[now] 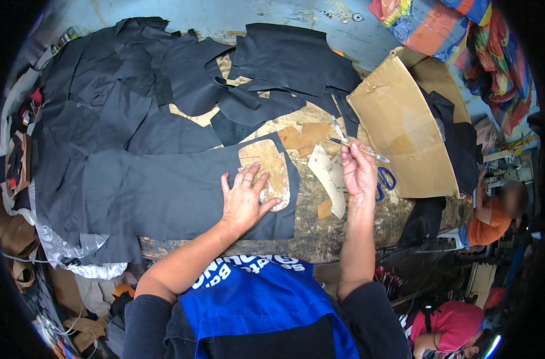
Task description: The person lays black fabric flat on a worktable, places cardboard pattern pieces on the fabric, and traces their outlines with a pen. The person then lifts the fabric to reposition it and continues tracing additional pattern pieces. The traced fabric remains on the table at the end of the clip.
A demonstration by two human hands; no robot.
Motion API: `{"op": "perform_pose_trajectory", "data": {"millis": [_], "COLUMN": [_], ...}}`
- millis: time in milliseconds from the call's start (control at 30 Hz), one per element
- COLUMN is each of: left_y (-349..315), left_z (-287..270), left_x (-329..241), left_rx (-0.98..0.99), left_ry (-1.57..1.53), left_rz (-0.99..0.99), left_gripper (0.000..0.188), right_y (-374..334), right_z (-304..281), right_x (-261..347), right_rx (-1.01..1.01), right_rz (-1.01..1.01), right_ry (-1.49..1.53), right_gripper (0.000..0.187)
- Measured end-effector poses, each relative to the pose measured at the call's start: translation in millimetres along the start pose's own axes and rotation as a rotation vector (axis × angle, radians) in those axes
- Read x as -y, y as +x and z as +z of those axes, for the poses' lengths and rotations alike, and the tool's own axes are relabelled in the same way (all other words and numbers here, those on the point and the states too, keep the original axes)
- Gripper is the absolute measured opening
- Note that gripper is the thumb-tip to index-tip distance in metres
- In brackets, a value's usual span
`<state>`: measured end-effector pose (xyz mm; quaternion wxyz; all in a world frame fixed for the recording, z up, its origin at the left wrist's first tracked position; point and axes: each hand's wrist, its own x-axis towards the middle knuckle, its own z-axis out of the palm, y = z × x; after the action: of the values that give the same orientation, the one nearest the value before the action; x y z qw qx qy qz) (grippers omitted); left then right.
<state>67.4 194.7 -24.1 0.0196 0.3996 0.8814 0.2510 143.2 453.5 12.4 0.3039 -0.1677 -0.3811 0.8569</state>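
Note:
My left hand (pixel 243 197) lies with spread fingers on a tan, worn pattern template (pixel 266 153) with rounded corners. The template rests on the right end of a long black leather-like sheet (pixel 158 188). To the right, my right hand (pixel 360 170) pinches a clear-barrelled pen (pixel 380 158), its dark tip pointing left. Just beyond those fingers is a second, whitish pen (pixel 337 125); whether it touches the hand I cannot tell. A cream pattern piece (pixel 327 179) lies between my hands. Blue scissor handles (pixel 386 178) show beside my right wrist, their blades hidden.
Black material pieces (pixel 278 57) are heaped across the back and left of the worn wooden table (pixel 320 236). An opened cardboard box (pixel 404 125) stands at the right with black pieces. Brown scraps (pixel 302 136) lie mid-table. Two people are off to the right, one in orange (pixel 491 221).

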Motion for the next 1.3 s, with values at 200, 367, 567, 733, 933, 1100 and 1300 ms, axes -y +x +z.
{"op": "perform_pose_trajectory", "data": {"millis": [200,367,567,733,933,1100,1300], "left_y": [4.5,16.2,10.6,8.2,8.0,3.0,2.2], "left_z": [-6.1,2.0,31.5,36.6,31.9,26.2,27.7], "left_x": [-7.7,-25.8,-76.6,-82.2,-80.1,-65.1,-69.7], "left_rx": [0.071,0.183,0.543,0.513,0.476,0.319,0.295], "left_ry": [0.089,0.220,0.673,0.680,0.684,0.587,0.579], "left_rz": [0.019,0.085,0.202,0.209,0.114,0.164,0.129], "left_gripper": [0.057,0.044,0.041,0.041,0.049,0.054,0.053], "right_y": [-7.8,-20.1,-36.9,-29.0,-17.0,48.5,27.6], "right_z": [5.3,32.1,72.1,83.0,60.3,9.6,21.6], "right_x": [-5.0,-30.2,-61.3,-58.2,-59.6,8.8,10.2], "right_rx": [-0.057,0.142,0.650,1.039,0.764,-0.053,0.217], "right_rz": [0.096,0.092,0.259,0.084,0.045,-0.182,-0.005], "right_ry": [0.081,-0.177,-0.877,-1.195,-1.052,-1.888,-0.886], "right_gripper": [0.005,0.007,0.010,0.012,0.009,0.007,0.008]}}
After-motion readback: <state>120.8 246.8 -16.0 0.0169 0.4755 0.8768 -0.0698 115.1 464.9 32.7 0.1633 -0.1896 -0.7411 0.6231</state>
